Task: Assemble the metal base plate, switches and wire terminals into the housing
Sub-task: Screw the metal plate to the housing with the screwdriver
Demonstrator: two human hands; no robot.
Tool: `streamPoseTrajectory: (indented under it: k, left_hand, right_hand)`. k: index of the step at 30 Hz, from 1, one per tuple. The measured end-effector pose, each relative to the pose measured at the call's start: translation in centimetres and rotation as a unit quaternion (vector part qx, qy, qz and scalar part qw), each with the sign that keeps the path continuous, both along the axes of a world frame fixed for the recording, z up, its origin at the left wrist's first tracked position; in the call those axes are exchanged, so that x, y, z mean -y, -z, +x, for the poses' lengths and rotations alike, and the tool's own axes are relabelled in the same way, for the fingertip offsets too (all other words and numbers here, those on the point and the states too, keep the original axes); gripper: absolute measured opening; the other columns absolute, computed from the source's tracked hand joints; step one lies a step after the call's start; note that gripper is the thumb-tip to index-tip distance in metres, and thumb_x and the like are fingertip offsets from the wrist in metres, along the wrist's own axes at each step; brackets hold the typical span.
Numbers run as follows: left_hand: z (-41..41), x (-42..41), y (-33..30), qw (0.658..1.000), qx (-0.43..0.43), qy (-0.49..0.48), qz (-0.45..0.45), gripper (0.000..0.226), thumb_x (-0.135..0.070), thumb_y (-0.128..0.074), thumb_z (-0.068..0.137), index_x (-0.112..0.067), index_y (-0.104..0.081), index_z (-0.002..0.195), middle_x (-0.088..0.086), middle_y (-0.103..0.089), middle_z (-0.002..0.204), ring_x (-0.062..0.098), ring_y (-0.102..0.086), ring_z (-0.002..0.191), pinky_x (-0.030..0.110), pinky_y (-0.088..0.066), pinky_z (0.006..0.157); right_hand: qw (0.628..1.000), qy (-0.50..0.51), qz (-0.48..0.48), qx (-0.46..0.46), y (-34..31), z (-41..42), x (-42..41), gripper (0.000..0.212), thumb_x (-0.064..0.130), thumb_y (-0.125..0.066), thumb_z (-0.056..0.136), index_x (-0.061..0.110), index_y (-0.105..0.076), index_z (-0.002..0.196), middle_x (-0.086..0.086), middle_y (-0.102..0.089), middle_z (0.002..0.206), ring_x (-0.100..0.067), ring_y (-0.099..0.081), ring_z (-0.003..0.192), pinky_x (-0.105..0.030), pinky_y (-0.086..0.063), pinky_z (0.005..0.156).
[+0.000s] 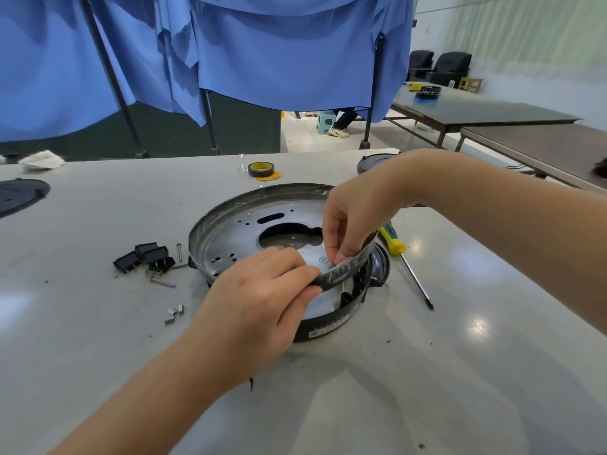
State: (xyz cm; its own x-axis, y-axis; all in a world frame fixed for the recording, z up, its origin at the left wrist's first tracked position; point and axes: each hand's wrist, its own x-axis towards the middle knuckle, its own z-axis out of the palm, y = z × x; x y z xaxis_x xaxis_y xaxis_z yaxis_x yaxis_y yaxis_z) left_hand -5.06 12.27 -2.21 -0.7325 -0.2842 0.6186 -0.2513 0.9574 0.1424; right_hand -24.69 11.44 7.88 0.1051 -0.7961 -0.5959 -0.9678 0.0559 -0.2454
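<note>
A round metal base plate (230, 238) with a raised rim and a large central hole lies tilted on top of the black housing (331, 318) in the middle of the table. My left hand (256, 300) grips the plate's near rim. My right hand (353, 221) pinches the same rim from above at the near right. Three black switches (144, 256) lie in a cluster left of the plate, with loose screws (164, 284) and small metal wire terminals (174, 313) nearby. The housing is mostly hidden under the plate and my hands.
A yellow-and-green screwdriver (402, 257) lies right of the housing. A roll of black tape (261, 169) sits at the table's far side, a dark round lid (372, 160) at the far right, a black disc (19, 195) at the left edge. Blue curtains hang behind.
</note>
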Motion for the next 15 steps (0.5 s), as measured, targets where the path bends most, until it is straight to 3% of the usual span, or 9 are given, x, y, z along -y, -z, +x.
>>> streamPoseTrajectory:
  k: [6,11,15]
  left_hand:
    - [-0.03,-0.25,-0.23,1.0,0.001,0.002,-0.004,0.021,-0.021,-0.053,0.094,-0.009,-0.07,0.092,-0.001,-0.06,0.08,0.019,-0.052,0.067,0.036,-0.045,0.055]
    - [-0.11,-0.71,-0.29,1.0,0.005,0.005,-0.023,0.02,-0.019,-0.054,0.093,-0.007,-0.07,0.091,0.001,-0.061,0.08,0.021,-0.053,0.065,0.037,-0.045,0.053]
    - [-0.18,-0.86,-0.37,1.0,0.003,0.006,-0.031,0.019,-0.018,-0.055,0.092,-0.007,-0.07,0.09,0.002,-0.061,0.08,0.021,-0.053,0.065,0.038,-0.046,0.053]
  right_hand:
    - [1.0,0.009,0.007,0.001,0.0,-0.01,-0.05,0.018,0.015,-0.07,0.085,0.028,-0.073,0.072,0.005,-0.074,0.077,-0.012,-0.068,0.081,-0.02,-0.051,0.069]
    - [0.999,0.006,0.033,0.004,-0.16,0.11,-0.47,0.016,0.014,-0.069,0.085,0.026,-0.073,0.074,-0.002,-0.073,0.083,-0.017,-0.065,0.083,-0.031,-0.052,0.086]
    - [1.0,0.0,0.026,0.004,-0.23,0.12,-0.81,0.013,0.014,-0.068,0.086,0.024,-0.072,0.079,0.001,-0.073,0.079,-0.015,-0.067,0.08,-0.026,-0.054,0.078]
